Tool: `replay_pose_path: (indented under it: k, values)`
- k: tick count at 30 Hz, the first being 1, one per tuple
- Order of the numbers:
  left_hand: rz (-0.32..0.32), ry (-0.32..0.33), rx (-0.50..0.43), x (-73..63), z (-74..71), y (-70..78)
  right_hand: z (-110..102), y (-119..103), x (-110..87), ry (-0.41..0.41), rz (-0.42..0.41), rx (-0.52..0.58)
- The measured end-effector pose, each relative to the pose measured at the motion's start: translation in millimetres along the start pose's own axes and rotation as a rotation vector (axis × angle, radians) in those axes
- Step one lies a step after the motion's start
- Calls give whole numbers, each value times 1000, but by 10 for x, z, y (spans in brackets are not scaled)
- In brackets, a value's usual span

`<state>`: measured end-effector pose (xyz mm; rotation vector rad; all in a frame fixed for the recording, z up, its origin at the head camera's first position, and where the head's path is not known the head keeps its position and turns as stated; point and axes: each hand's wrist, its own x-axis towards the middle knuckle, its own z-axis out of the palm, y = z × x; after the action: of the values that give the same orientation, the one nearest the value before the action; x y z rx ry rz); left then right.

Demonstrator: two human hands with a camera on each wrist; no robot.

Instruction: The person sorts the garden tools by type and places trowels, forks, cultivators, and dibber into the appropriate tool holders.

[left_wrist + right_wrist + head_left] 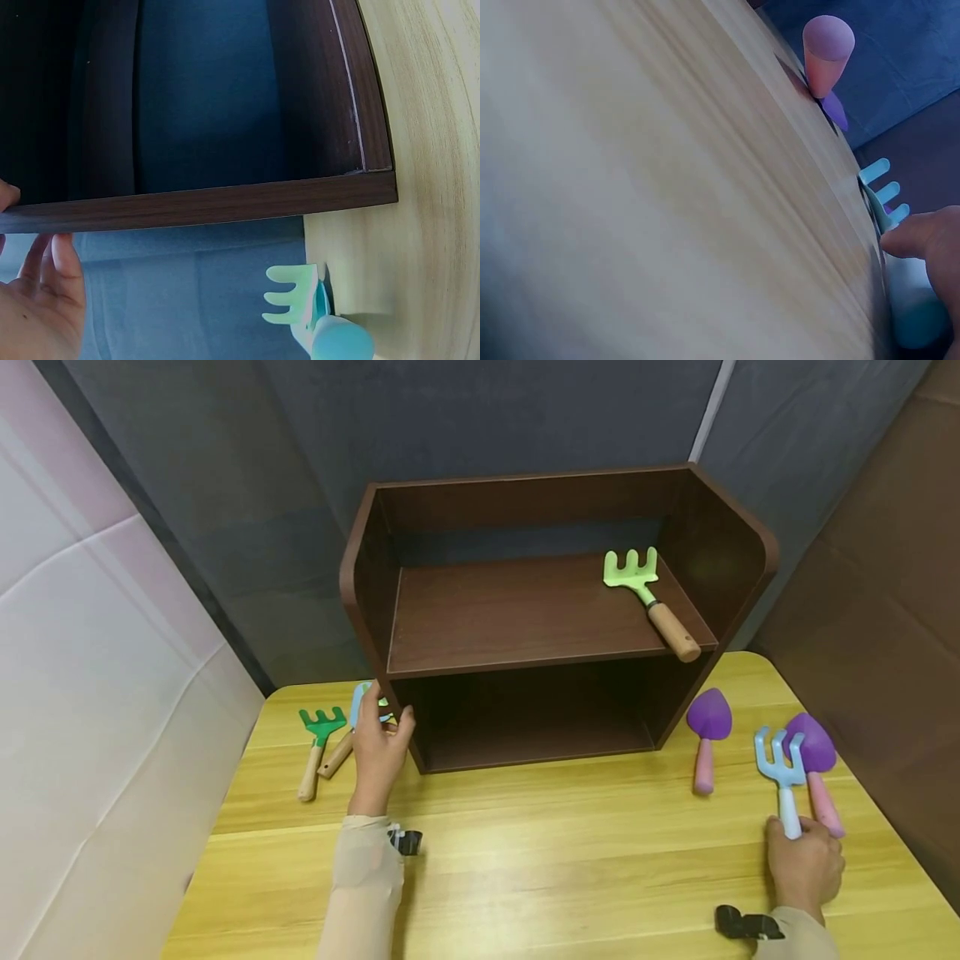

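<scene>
My left hand point(381, 752) holds the left side panel of a dark brown two-tier shelf point(525, 664). In the left wrist view the thumb lies on the panel's inner side and the fingers point(64, 262) on its outer side. Over at the right, my right hand point(806, 868) grips the handle of a light blue hand rake point(782, 768), its tines pointing away from me. The thumb point(911, 234) lies near the rake's neck. Partly under the rake is a purple trowel point(817, 747) with a pink handle. The right hand hides part of the rake's handle.
A light green hand rake point(630, 577) lies on the shelf's upper board, its wooden handle reaching the front edge. Another purple trowel point(708, 718) lies right of the shelf. Left of it are a dark green rake point(322, 727) and a wooden-handled tool point(337, 756), partly hidden.
</scene>
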<state>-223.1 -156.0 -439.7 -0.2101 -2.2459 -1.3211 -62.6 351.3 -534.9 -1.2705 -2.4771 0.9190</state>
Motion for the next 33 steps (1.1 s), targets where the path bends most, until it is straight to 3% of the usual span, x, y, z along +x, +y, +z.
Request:
replay_pose_path:
  k: [15,33]
  values:
    - [-5,-1,2,9,2,22,32,-10,20,29,5,3]
    - [13,-10,18,-12,-6,4,23,13,4,55,52,101]
